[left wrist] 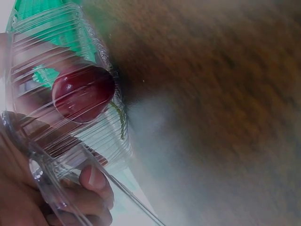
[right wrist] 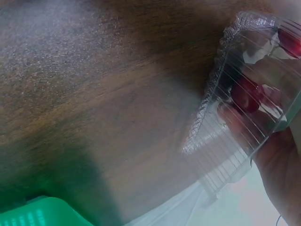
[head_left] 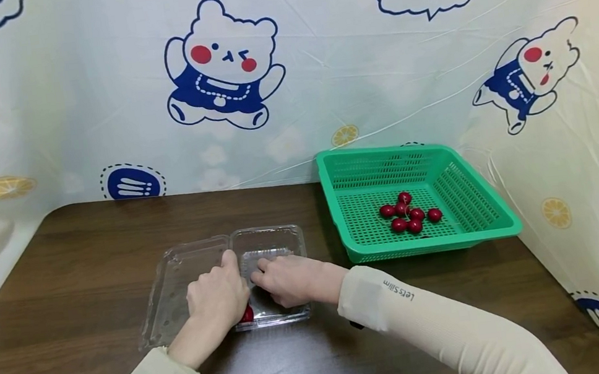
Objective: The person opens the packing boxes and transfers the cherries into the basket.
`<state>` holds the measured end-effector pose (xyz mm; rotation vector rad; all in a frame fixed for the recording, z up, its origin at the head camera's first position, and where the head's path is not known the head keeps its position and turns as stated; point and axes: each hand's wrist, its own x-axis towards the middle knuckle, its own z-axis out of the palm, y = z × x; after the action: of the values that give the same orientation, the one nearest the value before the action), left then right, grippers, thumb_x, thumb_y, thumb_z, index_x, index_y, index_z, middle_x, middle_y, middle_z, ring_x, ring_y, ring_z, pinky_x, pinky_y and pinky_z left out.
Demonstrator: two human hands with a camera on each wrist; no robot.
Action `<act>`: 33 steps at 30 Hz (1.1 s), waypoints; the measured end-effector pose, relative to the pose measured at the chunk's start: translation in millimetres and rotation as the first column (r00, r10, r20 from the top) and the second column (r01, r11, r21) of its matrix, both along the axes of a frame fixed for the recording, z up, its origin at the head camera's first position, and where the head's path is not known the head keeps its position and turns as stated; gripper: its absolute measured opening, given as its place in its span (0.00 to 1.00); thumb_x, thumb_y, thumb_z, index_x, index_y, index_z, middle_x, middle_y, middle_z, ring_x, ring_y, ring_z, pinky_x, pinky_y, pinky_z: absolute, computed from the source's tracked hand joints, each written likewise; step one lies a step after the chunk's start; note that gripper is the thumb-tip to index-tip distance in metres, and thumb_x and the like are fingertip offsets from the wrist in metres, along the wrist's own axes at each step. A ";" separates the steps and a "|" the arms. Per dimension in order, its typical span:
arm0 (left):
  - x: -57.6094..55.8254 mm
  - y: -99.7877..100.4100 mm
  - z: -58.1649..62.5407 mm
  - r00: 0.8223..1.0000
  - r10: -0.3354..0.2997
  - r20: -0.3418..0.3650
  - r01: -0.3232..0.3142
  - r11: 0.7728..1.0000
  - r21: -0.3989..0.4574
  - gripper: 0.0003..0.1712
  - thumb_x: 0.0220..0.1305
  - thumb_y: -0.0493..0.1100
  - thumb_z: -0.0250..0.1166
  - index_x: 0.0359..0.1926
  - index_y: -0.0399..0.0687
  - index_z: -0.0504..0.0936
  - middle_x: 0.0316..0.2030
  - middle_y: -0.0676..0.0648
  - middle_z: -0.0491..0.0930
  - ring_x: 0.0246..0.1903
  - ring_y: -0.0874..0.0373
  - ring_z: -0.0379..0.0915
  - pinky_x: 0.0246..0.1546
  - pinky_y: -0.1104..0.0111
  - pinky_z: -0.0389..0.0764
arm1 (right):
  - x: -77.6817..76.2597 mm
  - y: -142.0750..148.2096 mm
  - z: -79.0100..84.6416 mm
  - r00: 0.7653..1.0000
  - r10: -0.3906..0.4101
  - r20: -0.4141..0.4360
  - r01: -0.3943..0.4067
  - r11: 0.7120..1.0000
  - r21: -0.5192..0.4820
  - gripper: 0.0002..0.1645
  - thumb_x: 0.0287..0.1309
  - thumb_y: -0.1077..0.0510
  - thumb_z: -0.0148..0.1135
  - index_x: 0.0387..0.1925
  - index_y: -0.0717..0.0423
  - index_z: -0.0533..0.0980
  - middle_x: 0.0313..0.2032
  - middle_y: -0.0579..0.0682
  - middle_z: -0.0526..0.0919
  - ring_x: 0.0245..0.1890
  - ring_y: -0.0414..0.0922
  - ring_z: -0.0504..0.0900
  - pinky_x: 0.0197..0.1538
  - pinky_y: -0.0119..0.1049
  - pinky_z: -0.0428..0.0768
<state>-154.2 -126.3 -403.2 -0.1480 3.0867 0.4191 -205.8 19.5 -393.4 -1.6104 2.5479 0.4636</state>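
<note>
A clear plastic clamshell box [head_left: 287,318] lies open on the table, its lid [head_left: 172,274] folded out to the left. My left hand [head_left: 217,294] grips the box at the hinge side, between lid and base. Inside the base is my right hand [head_left: 294,278], fingers pointing down. Through the clear wall in the right wrist view, its thumb and finger pinch a cherry [right wrist: 247,94]. Another dark red cherry [head_left: 247,314] sits in the front left corner beside the left hand; the left wrist view shows this cherry [left wrist: 84,92] with a green stem.
A green plastic basket [head_left: 435,243] stands at the back right, with several cherries [head_left: 416,215] in it. Behind the brown wooden table [head_left: 91,269] hangs a pale printed curtain [head_left: 114,97].
</note>
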 end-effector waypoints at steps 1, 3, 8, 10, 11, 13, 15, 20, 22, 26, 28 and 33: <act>0.0 0.0 0.0 1.000 -0.001 0.004 0.001 1.000 -0.001 0.10 0.64 0.42 0.53 0.39 0.39 0.66 0.27 0.32 0.82 0.25 0.36 0.80 0.22 0.49 0.73 | -0.4 0.4 0.8 1.000 -0.001 0.007 0.001 1.000 0.004 0.13 0.63 0.55 0.60 0.49 0.52 0.75 0.41 0.48 0.79 0.37 0.42 0.83 0.42 0.32 0.82; 0.1 -0.2 0.0 1.000 -0.003 0.010 0.003 1.000 -0.005 0.09 0.65 0.42 0.52 0.39 0.39 0.66 0.27 0.32 0.81 0.24 0.37 0.79 0.21 0.50 0.73 | -1.4 1.1 2.6 1.000 -0.006 0.022 0.005 1.000 0.015 0.14 0.64 0.54 0.60 0.50 0.51 0.74 0.42 0.48 0.79 0.37 0.42 0.84 0.42 0.32 0.82; 0.4 -0.6 0.5 1.000 -0.010 0.002 0.010 1.000 -0.012 0.07 0.66 0.41 0.50 0.38 0.39 0.65 0.26 0.32 0.81 0.23 0.37 0.79 0.20 0.50 0.72 | -5.9 4.6 10.4 0.998 -0.028 0.056 0.026 0.999 0.032 0.14 0.65 0.53 0.60 0.50 0.51 0.74 0.43 0.48 0.80 0.39 0.42 0.84 0.44 0.32 0.82; 0.4 -0.6 0.7 1.000 -0.011 -0.004 0.011 1.000 -0.011 0.07 0.66 0.40 0.49 0.38 0.39 0.65 0.27 0.32 0.82 0.23 0.37 0.79 0.20 0.50 0.73 | -8.2 6.7 13.9 0.998 -0.034 0.061 0.033 0.999 0.025 0.14 0.65 0.53 0.60 0.49 0.51 0.75 0.43 0.48 0.80 0.40 0.42 0.84 0.45 0.32 0.82; 0.4 -0.7 0.7 1.000 -0.012 -0.004 0.012 1.000 -0.010 0.07 0.66 0.40 0.49 0.38 0.39 0.65 0.27 0.32 0.82 0.23 0.37 0.79 0.20 0.50 0.72 | -9.5 7.7 15.2 0.998 -0.035 0.060 0.034 0.999 0.020 0.13 0.65 0.53 0.60 0.49 0.51 0.75 0.43 0.48 0.80 0.40 0.42 0.84 0.45 0.32 0.82; 0.3 -0.7 0.7 1.000 -0.014 -0.006 0.014 1.000 -0.011 0.07 0.66 0.40 0.49 0.38 0.39 0.65 0.28 0.32 0.82 0.24 0.36 0.79 0.20 0.50 0.72 | -11.8 9.9 18.6 0.998 -0.037 0.060 0.037 0.999 0.003 0.13 0.65 0.54 0.60 0.49 0.51 0.75 0.43 0.48 0.80 0.40 0.43 0.84 0.44 0.33 0.82; 0.3 -0.7 0.8 1.000 -0.016 -0.004 0.016 1.000 -0.012 0.07 0.66 0.40 0.49 0.38 0.39 0.65 0.28 0.32 0.82 0.24 0.37 0.79 0.20 0.50 0.72 | -14.9 11.8 21.6 0.998 -0.039 0.059 0.040 0.999 -0.021 0.13 0.65 0.54 0.60 0.49 0.51 0.75 0.43 0.49 0.80 0.39 0.43 0.83 0.44 0.33 0.82; -0.1 -0.4 0.6 1.000 -0.018 0.003 0.018 1.000 -0.012 0.07 0.65 0.41 0.50 0.38 0.39 0.65 0.27 0.32 0.82 0.24 0.37 0.79 0.21 0.50 0.72 | -22.9 17.3 28.9 0.996 -0.058 0.067 0.064 0.994 -0.090 0.12 0.64 0.55 0.60 0.48 0.52 0.75 0.41 0.49 0.79 0.39 0.44 0.82 0.44 0.35 0.81; -0.2 -0.2 0.5 1.000 -0.018 0.006 0.018 1.000 -0.013 0.08 0.65 0.41 0.50 0.39 0.39 0.65 0.27 0.33 0.81 0.24 0.37 0.79 0.21 0.50 0.72 | -25.2 19.5 32.2 0.995 -0.062 0.072 0.070 0.992 -0.109 0.12 0.65 0.56 0.59 0.49 0.53 0.76 0.41 0.49 0.79 0.40 0.44 0.81 0.45 0.35 0.81; -0.3 0.1 0.6 1.000 -0.016 0.011 0.016 1.000 -0.014 0.09 0.65 0.42 0.51 0.39 0.39 0.65 0.27 0.33 0.81 0.23 0.38 0.79 0.21 0.51 0.72 | -27.9 22.7 39.9 0.993 -0.086 0.080 0.095 0.988 -0.119 0.14 0.65 0.55 0.60 0.51 0.53 0.75 0.43 0.50 0.80 0.41 0.44 0.81 0.46 0.35 0.81; -0.5 0.0 0.7 1.000 -0.014 0.014 0.014 1.000 -0.015 0.09 0.65 0.42 0.51 0.39 0.39 0.66 0.26 0.33 0.81 0.23 0.39 0.79 0.21 0.51 0.73 | -28.7 23.5 43.8 0.991 -0.105 0.079 0.114 0.987 -0.117 0.15 0.65 0.55 0.60 0.51 0.53 0.75 0.44 0.50 0.80 0.41 0.44 0.82 0.47 0.35 0.82; -1.2 -0.1 0.6 1.000 -0.014 0.024 0.014 1.000 -0.014 0.09 0.66 0.42 0.51 0.39 0.39 0.65 0.26 0.34 0.81 0.22 0.39 0.78 0.21 0.51 0.73 | -31.3 25.0 51.5 0.991 -0.121 0.063 0.128 0.984 -0.122 0.17 0.63 0.54 0.62 0.52 0.52 0.74 0.45 0.51 0.80 0.41 0.45 0.82 0.47 0.36 0.82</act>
<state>-155.4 -126.4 -402.5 -0.1301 3.0662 0.3923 -237.1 44.5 -341.8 -1.4662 2.6648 0.2482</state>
